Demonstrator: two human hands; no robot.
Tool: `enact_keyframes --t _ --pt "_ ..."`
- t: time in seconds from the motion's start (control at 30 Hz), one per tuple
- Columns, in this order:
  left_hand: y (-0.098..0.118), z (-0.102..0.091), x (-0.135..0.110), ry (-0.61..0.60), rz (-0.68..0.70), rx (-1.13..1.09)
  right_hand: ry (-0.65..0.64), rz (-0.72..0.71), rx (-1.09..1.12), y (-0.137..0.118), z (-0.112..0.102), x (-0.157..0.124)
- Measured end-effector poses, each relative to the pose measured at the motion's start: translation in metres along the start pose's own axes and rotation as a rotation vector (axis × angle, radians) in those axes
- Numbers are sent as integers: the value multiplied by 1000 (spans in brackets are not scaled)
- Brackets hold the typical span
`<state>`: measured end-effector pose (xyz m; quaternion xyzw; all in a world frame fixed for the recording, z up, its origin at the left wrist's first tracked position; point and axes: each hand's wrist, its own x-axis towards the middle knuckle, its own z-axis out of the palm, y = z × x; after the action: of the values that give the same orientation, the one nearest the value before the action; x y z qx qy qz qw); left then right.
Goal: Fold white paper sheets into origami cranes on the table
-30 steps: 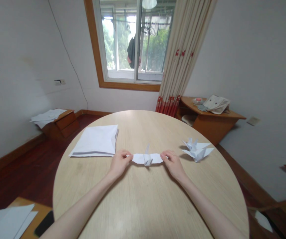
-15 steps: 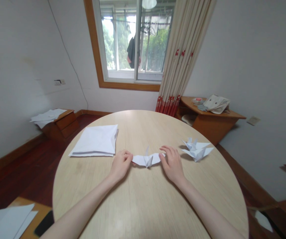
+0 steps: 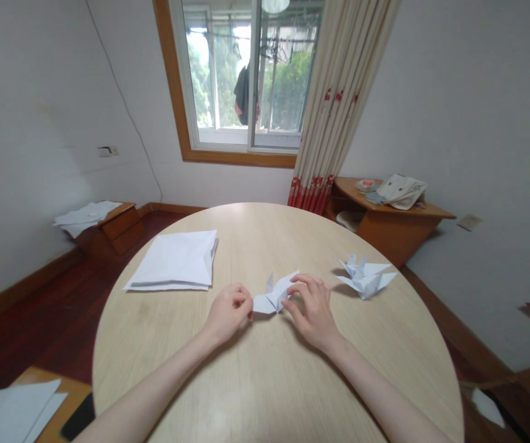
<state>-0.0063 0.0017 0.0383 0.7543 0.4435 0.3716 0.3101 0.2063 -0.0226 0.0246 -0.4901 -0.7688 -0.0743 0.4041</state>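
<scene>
Here's the round wooden counter (image 3: 265, 369), and on its left side lies one flat pile of white paper (image 3: 173, 261)! Over on its right stands one folded paper crane (image 3: 366, 278), wings lifted. Just forward of centre, a second, smaller white paper figure (image 3: 269, 301) shows sharp pointed folds. The left hand (image 3: 228, 314) is closed, pinching its left end, while the right hand (image 3: 311, 311) curls half open against its right side, grip impossible to call!

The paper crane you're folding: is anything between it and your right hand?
No, nothing is in the way. The right hand is right at the white origami crane, with its fingers against the paper.
</scene>
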Motion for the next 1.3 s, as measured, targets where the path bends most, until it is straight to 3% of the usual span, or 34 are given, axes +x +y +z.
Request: enact_keyframes --t 0.23,0.5,0.87,1.3 --pt "5 0 -1 42 36 -36 -6 24 32 1 5 0" --pt "-2 0 0 179 101 -41 -34 23 69 -1 6 0" --pt "-4 2 -2 94 270 28 -64 36 92 -2 6 -1" --pt "0 2 -5 73 333 31 -62 38 126 -3 7 -1"
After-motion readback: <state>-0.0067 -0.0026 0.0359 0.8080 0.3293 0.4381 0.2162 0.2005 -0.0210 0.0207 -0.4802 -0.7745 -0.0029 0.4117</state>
